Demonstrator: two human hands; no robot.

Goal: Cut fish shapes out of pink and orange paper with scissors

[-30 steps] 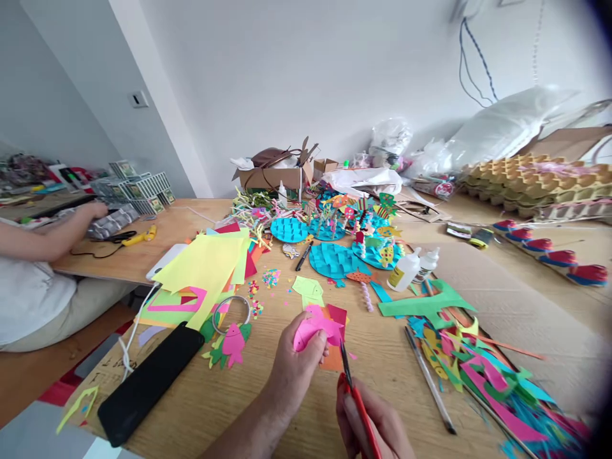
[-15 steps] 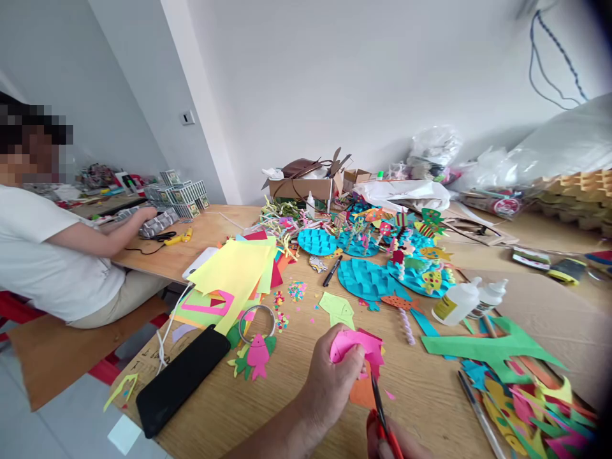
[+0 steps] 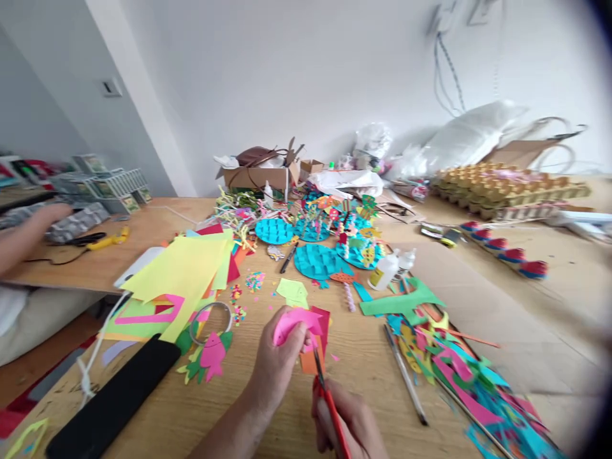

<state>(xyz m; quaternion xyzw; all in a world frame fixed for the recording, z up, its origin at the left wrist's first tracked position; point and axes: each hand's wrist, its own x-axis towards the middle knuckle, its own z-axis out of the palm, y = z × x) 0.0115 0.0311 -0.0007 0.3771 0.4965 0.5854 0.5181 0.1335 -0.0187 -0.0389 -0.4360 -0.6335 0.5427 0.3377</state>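
Observation:
Between the thumb and fingers of my left hand (image 3: pixel 275 357) is a pink paper fish (image 3: pixel 291 324), partly hidden by the thumb. Behind it show pieces of red paper (image 3: pixel 322 322) and orange paper (image 3: pixel 310 362). My right hand (image 3: pixel 351 421) grips red-handled scissors (image 3: pixel 329 405), their dark blades pointing up at the lower edge of the pink paper. A yellow-green paper piece (image 3: pixel 292 291) lies just beyond my left hand. To the left, cut paper fish (image 3: pixel 212 357) in pink, green and yellow rest beside a roll of tape (image 3: pixel 194 328).
Yellow paper sheets (image 3: pixel 182 268) and a black phone-like slab (image 3: pixel 115 401) lie left. Blue textured discs (image 3: pixel 320 261) with paper fish stand behind. Glue bottles (image 3: pixel 382 271), a pen (image 3: pixel 406 376) and coloured scraps (image 3: pixel 473 382) are right. A co-worker's arm (image 3: pixel 33 233) reaches in far left.
The view has swung right, so things sit further left and egg trays and a painted strip now show at right. The co-worker's head has left the picture. Both hands keep their holds.

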